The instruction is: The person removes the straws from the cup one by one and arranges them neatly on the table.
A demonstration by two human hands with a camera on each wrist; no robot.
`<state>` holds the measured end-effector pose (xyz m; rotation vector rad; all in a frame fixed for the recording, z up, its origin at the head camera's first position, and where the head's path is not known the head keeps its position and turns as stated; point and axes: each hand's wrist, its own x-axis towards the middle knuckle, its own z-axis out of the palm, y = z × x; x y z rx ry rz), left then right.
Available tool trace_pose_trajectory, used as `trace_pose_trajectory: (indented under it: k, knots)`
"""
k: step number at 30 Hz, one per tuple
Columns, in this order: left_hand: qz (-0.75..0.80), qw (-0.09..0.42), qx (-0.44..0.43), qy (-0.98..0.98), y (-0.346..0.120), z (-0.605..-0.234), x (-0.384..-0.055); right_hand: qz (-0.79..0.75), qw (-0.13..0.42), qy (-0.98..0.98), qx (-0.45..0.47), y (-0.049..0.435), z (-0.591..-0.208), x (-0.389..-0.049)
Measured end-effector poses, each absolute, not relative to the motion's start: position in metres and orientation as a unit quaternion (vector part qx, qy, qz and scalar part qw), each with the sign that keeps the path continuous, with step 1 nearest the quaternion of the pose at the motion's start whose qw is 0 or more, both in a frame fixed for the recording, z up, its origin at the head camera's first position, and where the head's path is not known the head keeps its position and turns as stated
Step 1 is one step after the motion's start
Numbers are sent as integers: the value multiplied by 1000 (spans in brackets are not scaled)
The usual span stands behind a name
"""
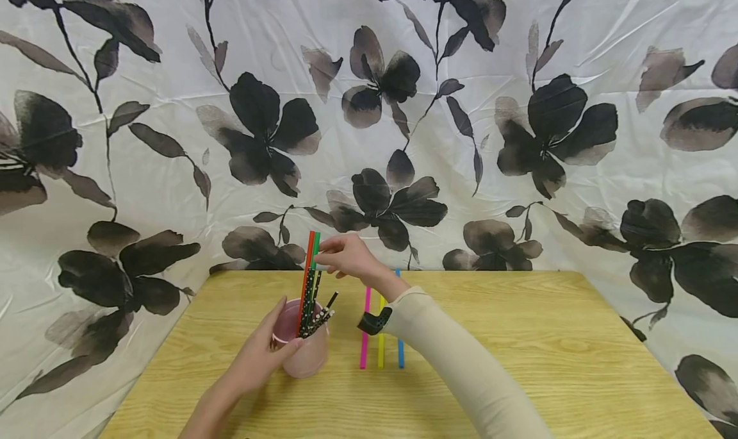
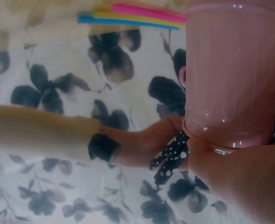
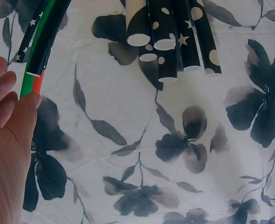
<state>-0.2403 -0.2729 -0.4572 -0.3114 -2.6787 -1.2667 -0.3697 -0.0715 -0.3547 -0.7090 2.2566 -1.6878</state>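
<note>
A translucent pink cup (image 1: 307,357) stands on the table, tilted a little, and my left hand (image 1: 256,356) grips it around its left side. Several black patterned paper straws (image 1: 309,298) lean inside it, some with dots and some with stars. A red straw (image 1: 304,279) and a green straw (image 1: 315,250) rise higher than these from the cup. With thumb and fingertips my right hand (image 1: 352,256) pinches the green straw near its top. The right wrist view shows the thumb beside the green and red straws, with the black straws' open ends (image 3: 165,44) nearby.
To the right of the cup, a pink straw (image 1: 364,352), a yellow straw (image 1: 381,349) and a blue straw (image 1: 400,352) lie side by side, partly under the right forearm. A floral cloth (image 1: 461,170) hangs behind the wood-grain table (image 1: 519,349).
</note>
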Motion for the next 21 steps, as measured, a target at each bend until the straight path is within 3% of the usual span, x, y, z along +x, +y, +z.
trace_pose_trajectory:
  k: [12, 21]
  knots:
    - [-421, 75, -99, -898, -271, -458, -238, -577, 117, 774, -234, -76, -351, -368]
    - [-425, 95, -120, -892, -274, -459, -240, -612, 133, 737, -254, -58, -317, -367]
